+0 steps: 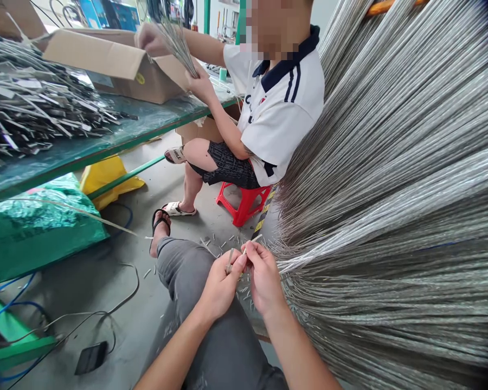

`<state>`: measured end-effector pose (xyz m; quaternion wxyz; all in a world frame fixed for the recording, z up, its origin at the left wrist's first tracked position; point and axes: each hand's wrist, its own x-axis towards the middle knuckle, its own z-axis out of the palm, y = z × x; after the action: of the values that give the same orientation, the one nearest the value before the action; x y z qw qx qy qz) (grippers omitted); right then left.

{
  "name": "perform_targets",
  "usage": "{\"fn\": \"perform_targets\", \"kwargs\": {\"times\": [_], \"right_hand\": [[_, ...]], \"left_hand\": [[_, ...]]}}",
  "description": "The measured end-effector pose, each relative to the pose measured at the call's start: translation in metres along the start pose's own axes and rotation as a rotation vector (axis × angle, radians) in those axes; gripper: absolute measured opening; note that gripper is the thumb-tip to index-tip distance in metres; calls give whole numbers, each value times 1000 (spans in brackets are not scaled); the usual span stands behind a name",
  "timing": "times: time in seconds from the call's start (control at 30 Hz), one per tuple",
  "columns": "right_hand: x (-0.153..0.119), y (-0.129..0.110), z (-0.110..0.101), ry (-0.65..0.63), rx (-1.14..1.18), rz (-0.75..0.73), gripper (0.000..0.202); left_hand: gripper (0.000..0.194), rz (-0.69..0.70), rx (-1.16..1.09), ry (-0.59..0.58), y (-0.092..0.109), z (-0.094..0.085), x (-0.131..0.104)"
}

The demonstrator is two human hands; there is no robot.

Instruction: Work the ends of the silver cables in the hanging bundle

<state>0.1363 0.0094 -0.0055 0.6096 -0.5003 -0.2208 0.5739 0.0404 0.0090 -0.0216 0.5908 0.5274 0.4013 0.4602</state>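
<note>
Above my lap, my left hand (222,281) and my right hand (265,277) meet fingertip to fingertip, both closed in a pinch. A thin pale cable end (256,238) sticks out past the fingertips of my right hand. Between the thumb and fingers of my left hand shows a short grey piece of cable (229,262); whether it belongs to the same cable I cannot tell. Just right of my hands lie the ends of a huge fan of silvery braided cables (374,216), with a brighter bundle (333,233) running towards my right hand.
A co-worker (284,108) on a red stool (244,203) holds a cable bunch (181,49). Left stands a green workbench (146,116) with a cardboard box (106,57) and a pile of cut strips (36,97). Wires and small offcuts (148,272) litter the floor.
</note>
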Motion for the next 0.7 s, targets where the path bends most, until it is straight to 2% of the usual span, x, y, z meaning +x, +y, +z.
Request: {"fn": "perform_targets", "kwargs": {"times": [0.13,0.3,0.7], "right_hand": [[6,0,8,58,82,61,41],[16,-3,14,69,124,100,43],[29,-4,19,76,120,76,41]], "left_hand": [[36,7,18,13,2,0,4],[35,-5,10,36,0,-1,7],[38,-32,-4,87,1,-1,10]]}}
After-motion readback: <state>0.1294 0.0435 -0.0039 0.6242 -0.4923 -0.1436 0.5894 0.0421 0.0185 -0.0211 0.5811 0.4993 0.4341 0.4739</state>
